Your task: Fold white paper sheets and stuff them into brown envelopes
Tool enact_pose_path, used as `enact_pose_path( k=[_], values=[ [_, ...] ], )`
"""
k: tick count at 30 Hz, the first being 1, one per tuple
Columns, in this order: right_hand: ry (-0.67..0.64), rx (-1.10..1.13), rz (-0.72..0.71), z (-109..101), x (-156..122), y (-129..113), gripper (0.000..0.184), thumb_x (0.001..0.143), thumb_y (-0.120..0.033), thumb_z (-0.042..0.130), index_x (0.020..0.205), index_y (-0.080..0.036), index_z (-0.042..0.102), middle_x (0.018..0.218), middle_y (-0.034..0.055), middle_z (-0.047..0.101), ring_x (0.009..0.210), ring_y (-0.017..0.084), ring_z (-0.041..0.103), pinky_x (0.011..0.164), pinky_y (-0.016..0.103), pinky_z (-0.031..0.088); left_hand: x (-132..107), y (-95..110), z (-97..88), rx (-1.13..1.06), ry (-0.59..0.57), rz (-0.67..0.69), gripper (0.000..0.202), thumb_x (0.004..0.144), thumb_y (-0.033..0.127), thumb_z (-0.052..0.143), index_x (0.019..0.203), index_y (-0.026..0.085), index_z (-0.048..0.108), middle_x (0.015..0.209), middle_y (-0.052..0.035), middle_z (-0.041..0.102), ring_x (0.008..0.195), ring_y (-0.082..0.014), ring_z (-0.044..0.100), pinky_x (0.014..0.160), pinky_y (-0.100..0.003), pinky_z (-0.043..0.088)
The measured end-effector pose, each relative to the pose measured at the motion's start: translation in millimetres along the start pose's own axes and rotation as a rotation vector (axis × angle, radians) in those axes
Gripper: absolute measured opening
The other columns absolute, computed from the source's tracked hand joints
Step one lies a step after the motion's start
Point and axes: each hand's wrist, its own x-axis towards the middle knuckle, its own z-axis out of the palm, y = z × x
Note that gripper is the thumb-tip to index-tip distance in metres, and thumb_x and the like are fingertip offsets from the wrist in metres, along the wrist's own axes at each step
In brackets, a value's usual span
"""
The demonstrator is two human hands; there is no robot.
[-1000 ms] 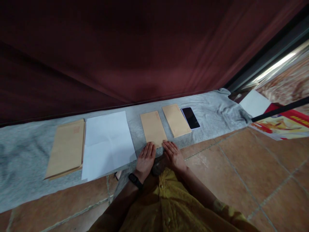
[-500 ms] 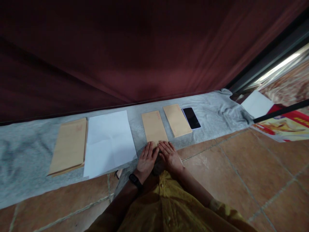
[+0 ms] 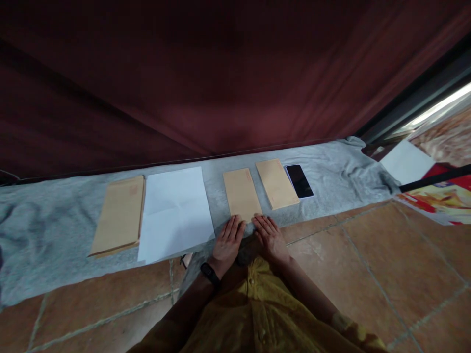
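Note:
My left hand lies flat with fingers stretched out on the grey cloth, its fingertips touching the near edge of a narrow brown envelope. My right hand rests flat beside it, fingers out, just at that envelope's near right corner. Neither hand holds anything. A black band sits on my left wrist. A second narrow brown envelope lies to the right, with a dark phone next to it.
A white sheet of paper and a stack of large brown envelopes lie left on the cloth. A dark red curtain hangs behind. Brown floor tiles are in front; a white sheet and a colourful poster lie far right.
Both hands stay flat at the envelope's near edge; they drew together half a second ago and have parted slightly again. The view has shifted a little to the left.

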Motion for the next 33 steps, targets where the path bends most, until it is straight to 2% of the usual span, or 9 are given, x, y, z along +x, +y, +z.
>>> enact_pose_path(
  k=[6,15,23,33],
  values=[
    [-0.012,-0.004,0.041,-7.5,0.7,-2.7,0.05,0.103,-0.022,0.039,0.153,-0.018,0.039,0.155,0.009,0.045,0.145,0.023,0.038,0.12,0.048,0.031,-4.6,-3.3,2.8,0.059,0.025,-0.002,0.058,0.091,0.007,0.04,0.148,0.013,0.042,0.158,-0.0131,0.041,0.148,-0.0236,0.035,0.12,-0.042,0.037],
    [0.023,0.033,0.147,-11.6,2.0,-4.6,0.047,0.101,-0.018,0.039,0.148,-0.017,0.045,0.151,0.0115,0.049,0.139,0.025,0.044,0.116,0.047,0.035,-10.8,-3.8,0.9,0.072,0.004,-0.051,0.056,0.09,0.005,0.037,0.145,0.011,0.046,0.155,-0.0117,0.046,0.146,-0.0221,0.038,0.12,-0.04,0.037],
    [0.081,0.077,0.296,-9.2,14.1,-6.1,0.038,0.1,-0.019,0.041,0.135,-0.021,0.056,0.135,0.0097,0.061,0.118,0.025,0.056,0.098,0.042,0.044,-7.5,-1.7,-2.0,0.036,-0.009,-0.082,0.053,0.092,0.008,0.039,0.143,0.011,0.048,0.153,-0.0133,0.049,0.145,-0.0227,0.04,0.119,-0.041,0.038],
    [0.186,0.134,0.438,-1.7,34.0,-2.7,0.032,0.095,-0.019,0.047,0.122,-0.017,0.064,0.105,0.0116,0.064,0.097,0.025,0.056,0.089,0.04,0.048,-8.6,-1.9,-0.5,0.017,-0.018,-0.09,0.053,0.093,0.01,0.039,0.145,0.011,0.045,0.155,-0.0139,0.046,0.147,-0.023,0.037,0.12,-0.043,0.038]
  ],
)
